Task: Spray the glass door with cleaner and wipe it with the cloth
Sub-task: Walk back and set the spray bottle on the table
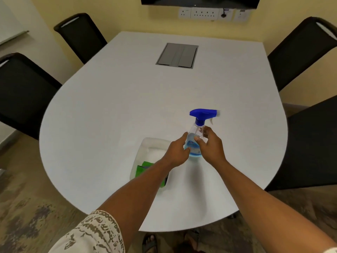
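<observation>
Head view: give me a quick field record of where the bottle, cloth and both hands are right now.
spray bottle: upright on the white table, blue trigger head, nozzle pointing right
left hand: open, at the bottle's left side
right hand: open, fingers at the bottle's right side, grip not closed
cloth: green cloth in a white tray, partly hidden by the left forearm
glass door: not in view

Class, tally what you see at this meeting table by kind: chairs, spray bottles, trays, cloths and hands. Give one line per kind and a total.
Chairs: 4
Spray bottles: 1, the spray bottle
Trays: 1, the white tray
Cloths: 1, the green cloth, partly hidden by the arm
Hands: 2, left hand and right hand
Total: 9
</observation>
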### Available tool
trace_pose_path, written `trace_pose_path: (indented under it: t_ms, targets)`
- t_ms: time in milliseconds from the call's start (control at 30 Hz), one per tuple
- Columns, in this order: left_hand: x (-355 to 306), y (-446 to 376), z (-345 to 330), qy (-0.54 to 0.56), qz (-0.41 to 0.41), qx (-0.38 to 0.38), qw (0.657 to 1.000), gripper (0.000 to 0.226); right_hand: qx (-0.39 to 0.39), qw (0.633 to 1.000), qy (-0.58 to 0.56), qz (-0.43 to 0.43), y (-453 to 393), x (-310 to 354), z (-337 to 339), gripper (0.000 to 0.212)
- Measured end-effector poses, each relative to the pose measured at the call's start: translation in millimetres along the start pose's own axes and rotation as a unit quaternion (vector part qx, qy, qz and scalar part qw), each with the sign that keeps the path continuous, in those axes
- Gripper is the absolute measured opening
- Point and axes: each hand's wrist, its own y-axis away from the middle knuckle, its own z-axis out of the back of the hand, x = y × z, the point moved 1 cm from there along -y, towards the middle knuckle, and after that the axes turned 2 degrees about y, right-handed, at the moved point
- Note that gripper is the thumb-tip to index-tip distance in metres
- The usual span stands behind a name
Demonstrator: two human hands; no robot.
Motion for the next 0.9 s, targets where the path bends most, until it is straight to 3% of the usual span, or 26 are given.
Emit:
trace_pose_path:
  t_ms: [333,600,900]
  targets:
    - [11.5,2.6,4.8,-0.009,-0.031,0.061,0.998,0.061,-0.051,0.998,-0.009,-0.047,11.4,-22.8,-19.0,0.047]
    - [11.2,5.6,9.8,-0.021,-0.052,0.094,0.994,0.062,-0.073,0.995,0.005,-0.068,13.6,-34.2,-25.5,0.061]
    - [26.2,13.3,41.7,0.003,-0.085,0.033,0.996,0.050,-0.055,0.994,0.049,-0.082,19.5,-42.6,-21.4,0.062]
